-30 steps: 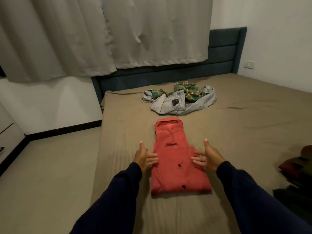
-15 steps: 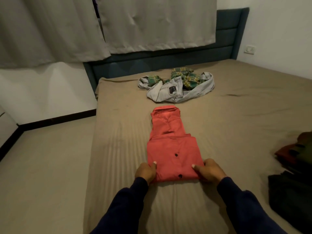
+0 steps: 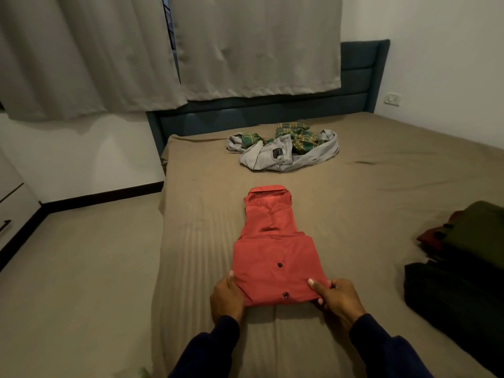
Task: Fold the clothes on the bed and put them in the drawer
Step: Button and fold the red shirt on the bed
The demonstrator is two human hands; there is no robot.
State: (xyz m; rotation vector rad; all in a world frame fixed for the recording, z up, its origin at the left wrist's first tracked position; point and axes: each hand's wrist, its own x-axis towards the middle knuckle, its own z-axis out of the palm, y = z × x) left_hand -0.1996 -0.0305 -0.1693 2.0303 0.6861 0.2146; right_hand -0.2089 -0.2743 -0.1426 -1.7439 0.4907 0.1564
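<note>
A red shirt (image 3: 272, 249) lies folded into a long strip on the tan bed (image 3: 381, 192), collar pointing away from me, its near part doubled over. My left hand (image 3: 226, 296) grips the near left corner of the shirt, thumb on top. My right hand (image 3: 335, 298) grips the near right corner the same way. Farther up the bed lies a crumpled heap of a grey garment (image 3: 275, 156) and a green plaid shirt (image 3: 300, 137).
Folded clothes are stacked at the bed's right edge: an olive piece (image 3: 474, 230) over a dark red one (image 3: 431, 238), and a black piece (image 3: 452, 293) nearer me. A white drawer unit (image 3: 13, 211) stands at the far left. Bare floor lies left of the bed.
Both hands came from the shirt's sides down to its near end and took hold of the two corners. The near edge is now slightly lifted off the bed.
</note>
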